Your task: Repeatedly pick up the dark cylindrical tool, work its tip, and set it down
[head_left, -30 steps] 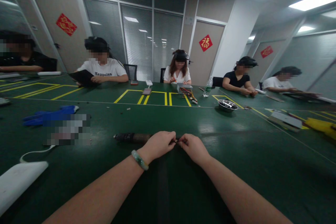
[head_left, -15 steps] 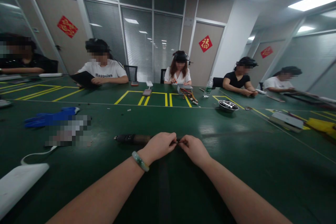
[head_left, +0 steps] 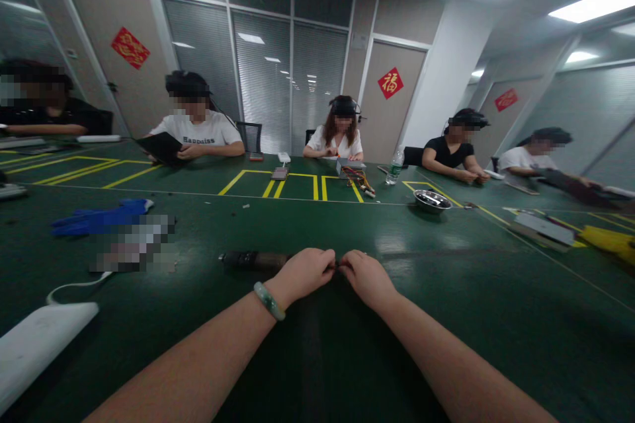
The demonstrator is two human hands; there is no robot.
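Note:
My left hand [head_left: 306, 271], with a green bangle [head_left: 269, 301] on its wrist, is closed in a pinch above the table. My right hand [head_left: 367, 277] is pinched just beside it, their fingertips almost meeting. A small dark thing shows between the fingertips, too little of it visible to name. Behind my left hand lies a dark, long cylindrical tool [head_left: 253, 260] that looks like an electric screwdriver. Its narrow metal tip points left, and its right end is hidden by my left hand.
At left are a blue glove [head_left: 102, 217], a blurred-out phone-like object [head_left: 133, 244] on a white cable, and a white power bank [head_left: 44, 350]. A metal bowl [head_left: 431, 200], water bottle [head_left: 395, 165] and grey box with wires [head_left: 350, 167] stand farther back. Several people sit across the table.
The view has shifted slightly. Both hands stay pinched close together in nearly the same place. At far right, a person has moved a dark flat object.

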